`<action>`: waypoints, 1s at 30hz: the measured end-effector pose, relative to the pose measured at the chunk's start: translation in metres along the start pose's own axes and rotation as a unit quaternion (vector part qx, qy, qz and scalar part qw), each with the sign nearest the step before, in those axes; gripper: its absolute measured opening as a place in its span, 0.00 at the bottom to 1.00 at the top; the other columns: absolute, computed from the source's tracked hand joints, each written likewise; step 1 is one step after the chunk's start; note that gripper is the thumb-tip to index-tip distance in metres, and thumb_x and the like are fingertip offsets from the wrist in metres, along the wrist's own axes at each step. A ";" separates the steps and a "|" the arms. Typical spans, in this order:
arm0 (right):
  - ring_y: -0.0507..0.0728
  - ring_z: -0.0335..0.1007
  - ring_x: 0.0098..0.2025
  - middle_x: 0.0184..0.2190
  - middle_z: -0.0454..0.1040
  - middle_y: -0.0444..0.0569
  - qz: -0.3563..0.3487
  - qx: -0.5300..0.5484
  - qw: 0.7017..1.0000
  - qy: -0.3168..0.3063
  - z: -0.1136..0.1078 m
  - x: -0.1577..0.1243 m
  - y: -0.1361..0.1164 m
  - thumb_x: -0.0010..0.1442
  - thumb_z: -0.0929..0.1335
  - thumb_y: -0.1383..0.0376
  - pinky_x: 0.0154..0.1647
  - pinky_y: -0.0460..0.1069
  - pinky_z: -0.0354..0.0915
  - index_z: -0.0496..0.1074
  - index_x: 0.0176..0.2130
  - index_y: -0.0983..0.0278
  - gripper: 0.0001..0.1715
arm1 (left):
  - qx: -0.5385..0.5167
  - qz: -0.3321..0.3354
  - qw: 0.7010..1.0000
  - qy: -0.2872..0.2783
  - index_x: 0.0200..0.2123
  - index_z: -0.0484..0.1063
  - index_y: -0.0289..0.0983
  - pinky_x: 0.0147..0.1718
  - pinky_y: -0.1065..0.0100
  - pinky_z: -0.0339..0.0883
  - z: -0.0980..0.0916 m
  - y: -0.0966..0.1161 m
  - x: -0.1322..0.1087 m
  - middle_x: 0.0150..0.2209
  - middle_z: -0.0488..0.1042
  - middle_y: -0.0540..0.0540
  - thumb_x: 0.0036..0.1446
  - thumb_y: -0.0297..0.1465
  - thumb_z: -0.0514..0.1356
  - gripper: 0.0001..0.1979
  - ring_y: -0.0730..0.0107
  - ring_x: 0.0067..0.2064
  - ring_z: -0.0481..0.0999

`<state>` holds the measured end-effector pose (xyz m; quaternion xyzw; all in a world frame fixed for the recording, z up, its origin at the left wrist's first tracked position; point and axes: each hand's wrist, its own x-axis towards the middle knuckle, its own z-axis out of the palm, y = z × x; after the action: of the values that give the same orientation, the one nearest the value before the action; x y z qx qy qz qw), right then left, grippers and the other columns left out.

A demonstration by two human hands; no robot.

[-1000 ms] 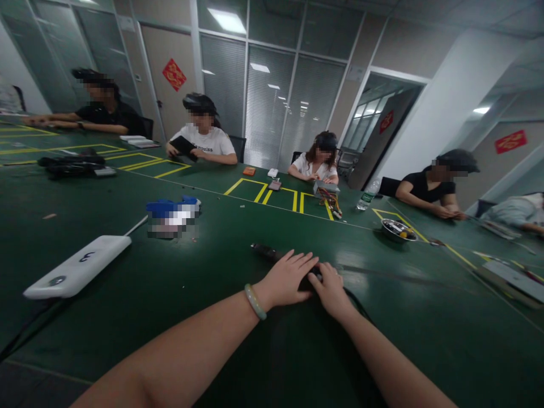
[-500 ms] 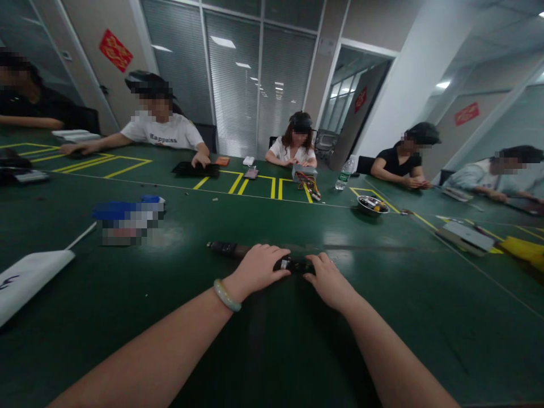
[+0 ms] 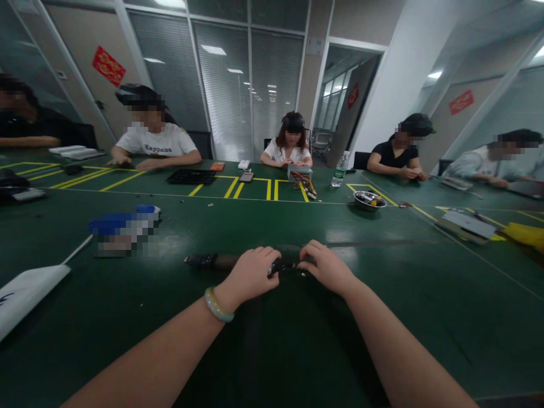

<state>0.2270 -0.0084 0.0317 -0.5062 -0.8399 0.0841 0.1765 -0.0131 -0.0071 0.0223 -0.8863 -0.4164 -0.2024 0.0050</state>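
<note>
A long dark rod-shaped tool (image 3: 225,262) with a narrow metal tip at its left end lies over the green table. My left hand (image 3: 254,275), with a pale bangle at the wrist, is closed around its right part. Thin dark parts with small shiny bits (image 3: 289,265) show in the gap between my hands. At the right of that gap, the fingers of my right hand (image 3: 326,267) are pinched together; what they hold is too small and dark to name. Just below these fingertips is a small shiny piece (image 3: 303,275).
Several people sit along the far side. Before them are a black tray (image 3: 191,177), a grey box (image 3: 300,170) with coloured wires, a water bottle (image 3: 340,170) and a metal bowl (image 3: 369,201). A white case (image 3: 32,297) and a blue-and-white item (image 3: 114,222) lie left.
The rod-shaped tool and my left hand have shifted left. The gap between my hands is wider, exposing thin parts, and a small shiny piece shows below my right fingers.
</note>
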 end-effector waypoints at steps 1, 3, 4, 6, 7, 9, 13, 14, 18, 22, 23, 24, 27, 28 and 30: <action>0.53 0.67 0.39 0.40 0.70 0.44 0.016 -0.017 0.999 -0.022 -0.006 -0.003 0.000 0.59 0.72 0.61 0.37 0.47 0.59 0.73 0.39 0.59 0.07 | -0.002 0.009 1.000 -0.001 0.44 0.69 0.40 0.43 0.62 0.64 0.002 0.003 0.001 0.42 0.72 0.47 0.54 0.32 0.61 0.13 0.63 0.43 0.71; 0.53 0.66 0.34 0.35 0.70 0.43 0.046 -0.050 0.994 -0.088 -0.016 -0.011 0.000 0.55 0.74 0.58 0.31 0.47 0.56 0.74 0.35 0.59 0.10 | 0.001 0.023 1.000 -0.007 0.43 0.69 0.41 0.44 0.62 0.64 0.005 0.008 0.002 0.41 0.72 0.48 0.56 0.32 0.61 0.10 0.64 0.43 0.71; 0.53 0.66 0.33 0.34 0.71 0.42 0.062 -0.063 0.989 -0.115 -0.019 -0.014 -0.001 0.52 0.75 0.57 0.30 0.47 0.55 0.75 0.34 0.58 0.11 | 0.005 0.027 1.000 -0.011 0.42 0.69 0.41 0.43 0.62 0.64 0.007 0.008 0.003 0.40 0.72 0.48 0.56 0.32 0.60 0.09 0.64 0.43 0.71; 0.55 0.67 0.32 0.32 0.72 0.43 0.092 -0.087 0.981 -0.149 -0.022 -0.019 -0.008 0.51 0.76 0.56 0.29 0.47 0.54 0.75 0.34 0.59 0.12 | 0.010 0.030 0.999 -0.015 0.41 0.69 0.41 0.42 0.63 0.64 0.010 0.008 0.005 0.39 0.72 0.48 0.57 0.31 0.60 0.07 0.64 0.42 0.71; 0.55 0.67 0.33 0.32 0.72 0.44 0.108 -0.098 0.977 -0.157 -0.023 -0.020 -0.013 0.52 0.75 0.56 0.29 0.48 0.54 0.75 0.34 0.59 0.12 | 0.011 0.030 0.999 -0.016 0.40 0.69 0.41 0.41 0.63 0.64 0.011 0.007 0.006 0.39 0.72 0.48 0.58 0.30 0.60 0.06 0.65 0.42 0.71; 0.56 0.69 0.34 0.33 0.73 0.46 0.140 -0.121 0.967 -0.175 -0.023 -0.022 -0.024 0.54 0.74 0.59 0.31 0.48 0.56 0.75 0.34 0.61 0.09 | 0.009 0.029 0.999 -0.016 0.40 0.69 0.40 0.40 0.64 0.64 0.012 0.004 0.006 0.38 0.73 0.48 0.58 0.30 0.59 0.05 0.66 0.40 0.72; 0.58 0.70 0.38 0.36 0.74 0.50 0.159 -0.158 0.957 -0.183 -0.018 -0.023 -0.042 0.59 0.70 0.67 0.35 0.48 0.58 0.75 0.36 0.63 0.02 | -0.007 0.035 0.999 -0.018 0.39 0.69 0.40 0.40 0.64 0.64 0.012 0.002 0.007 0.38 0.73 0.49 0.59 0.31 0.59 0.04 0.66 0.40 0.72; 0.57 0.70 0.38 0.36 0.74 0.50 0.159 -0.156 0.959 -0.174 -0.015 -0.022 -0.043 0.59 0.70 0.68 0.35 0.48 0.58 0.74 0.36 0.63 0.02 | -0.009 0.037 0.999 -0.018 0.38 0.69 0.40 0.41 0.64 0.64 0.012 0.002 0.007 0.37 0.73 0.49 0.59 0.30 0.59 0.04 0.66 0.40 0.72; 0.57 0.69 0.36 0.35 0.74 0.47 0.185 -0.126 0.973 -0.058 -0.002 -0.015 -0.030 0.62 0.68 0.65 0.33 0.48 0.57 0.72 0.36 0.61 0.02 | -0.012 0.034 0.999 -0.018 0.38 0.70 0.40 0.41 0.64 0.65 0.011 0.002 0.008 0.38 0.74 0.49 0.58 0.30 0.59 0.04 0.66 0.40 0.72; 0.57 0.69 0.39 0.38 0.74 0.48 0.176 -0.076 0.976 0.099 0.005 -0.003 -0.009 0.65 0.66 0.65 0.37 0.49 0.59 0.72 0.37 0.61 0.04 | -0.020 0.029 0.999 -0.014 0.39 0.71 0.41 0.42 0.63 0.65 0.010 0.002 0.008 0.39 0.74 0.49 0.58 0.31 0.59 0.05 0.65 0.41 0.73; 0.57 0.69 0.40 0.38 0.74 0.48 0.163 -0.055 0.979 0.111 0.007 -0.001 -0.006 0.64 0.67 0.65 0.38 0.49 0.59 0.73 0.38 0.61 0.04 | -0.022 0.028 0.999 -0.013 0.40 0.71 0.41 0.42 0.63 0.66 0.010 0.002 0.007 0.39 0.74 0.49 0.58 0.32 0.59 0.06 0.65 0.41 0.73; 0.56 0.69 0.40 0.37 0.74 0.47 0.148 -0.032 0.982 0.111 0.008 0.000 -0.004 0.63 0.68 0.65 0.39 0.49 0.60 0.73 0.37 0.61 0.04 | -0.024 0.027 0.999 -0.013 0.40 0.71 0.41 0.42 0.62 0.66 0.009 0.002 0.007 0.40 0.74 0.49 0.59 0.32 0.59 0.06 0.65 0.41 0.73; 0.55 0.69 0.39 0.35 0.74 0.45 0.106 0.026 0.991 0.081 0.015 0.001 -0.004 0.62 0.69 0.65 0.40 0.49 0.61 0.76 0.37 0.59 0.04 | -0.030 0.024 0.999 -0.013 0.41 0.72 0.41 0.43 0.62 0.66 0.009 0.001 0.007 0.40 0.75 0.48 0.59 0.33 0.58 0.07 0.65 0.42 0.74; 0.55 0.69 0.38 0.35 0.74 0.44 0.095 0.036 0.992 0.073 0.017 0.001 -0.005 0.61 0.69 0.65 0.40 0.49 0.61 0.77 0.37 0.59 0.04 | -0.032 0.024 0.999 -0.014 0.42 0.72 0.41 0.44 0.62 0.66 0.010 0.001 0.007 0.40 0.75 0.48 0.59 0.33 0.59 0.08 0.65 0.42 0.74; 0.54 0.69 0.38 0.35 0.74 0.44 0.075 0.042 0.994 0.070 0.021 -0.001 -0.007 0.61 0.70 0.65 0.40 0.48 0.61 0.77 0.36 0.58 0.04 | -0.033 0.025 0.999 -0.014 0.42 0.72 0.41 0.44 0.63 0.66 0.010 0.000 0.007 0.40 0.75 0.48 0.59 0.33 0.59 0.08 0.65 0.42 0.74</action>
<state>0.2133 -0.0116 0.0140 -0.5648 -0.7808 0.0965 0.2493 -0.0053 0.0002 0.0159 -0.8988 -0.3876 -0.2033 -0.0251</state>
